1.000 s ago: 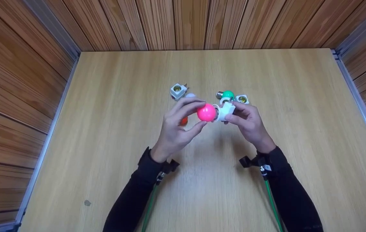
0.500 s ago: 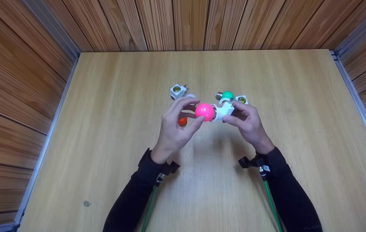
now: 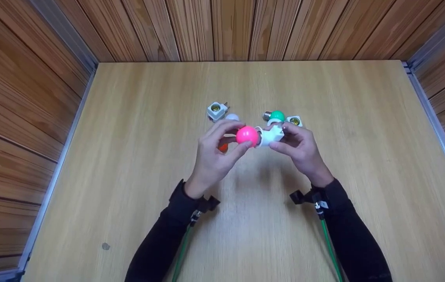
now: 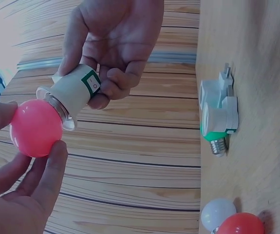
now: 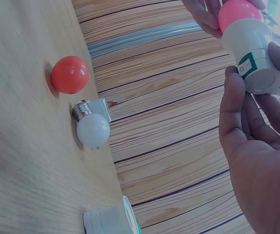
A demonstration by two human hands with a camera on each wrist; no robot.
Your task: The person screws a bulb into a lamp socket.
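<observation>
My left hand [image 3: 217, 154] pinches a pink light bulb [image 3: 247, 136] between thumb and fingers. The bulb's metal screw base sits at the mouth of a white lamp socket [image 3: 271, 135], part of the thread still showing in the left wrist view. Around that socket's body curl the thumb and fingers of my right hand [image 3: 302, 150]. A green-framed switch [image 5: 247, 66] shows on the socket's side in the right wrist view. Both things are held up above the table.
On the table [image 3: 159, 117] behind my hands lie a white socket [image 3: 217, 111], a white bulb [image 5: 93, 130] and a red-orange bulb [image 5: 70, 74]. Toward the right are a green bulb [image 3: 277, 115] and more white sockets [image 4: 220, 117]. Wood-panelled walls [image 3: 232, 31] enclose the table.
The pink bulb and socket have shifted slightly left together. My left thumb and fingers have changed their placement on the bulb, while the right hand keeps its grip.
</observation>
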